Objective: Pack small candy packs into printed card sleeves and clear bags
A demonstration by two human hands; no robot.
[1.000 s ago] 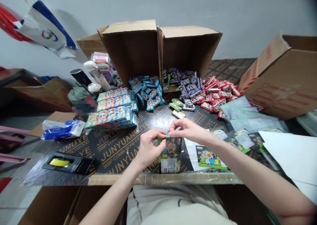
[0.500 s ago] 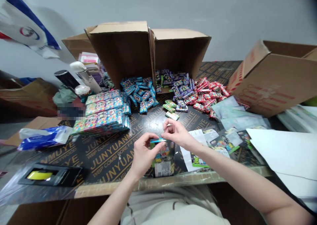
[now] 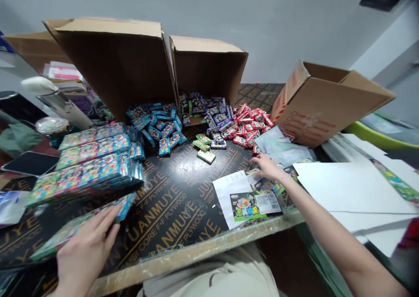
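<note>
At the lower left, my left hand [image 3: 87, 244] is closed over a flat row of small printed candy boxes [image 3: 126, 205], blue at its right end and greenish at its left. This row lies low over the table, in front of a stack of similar wrapped rows [image 3: 91, 162]. My right hand [image 3: 266, 168] is over at the right, fingers slightly bent and apart, above overlapping printed pouches. Its fingertips are near the clear plastic sleeves [image 3: 283, 146]; whether they touch anything is unclear. A black printed pouch [image 3: 250, 205] with a green lower edge lies on white paper [image 3: 225, 192].
Blue boxes [image 3: 157, 124], purple boxes [image 3: 216, 114] and red boxes [image 3: 248, 122] lie heaped before two tipped cartons [image 3: 111, 26]. Several green ones [image 3: 206, 156] lie nearer. Another carton [image 3: 314, 109] stands right, behind white sheets [image 3: 330, 188]. A taped edge [image 3: 196, 249] borders the table.
My hands have parted from a blue-topped piece held over a dark pouch at centre. The left moved left onto the row; the right moved right to the pouches. The view has swung right.
</note>
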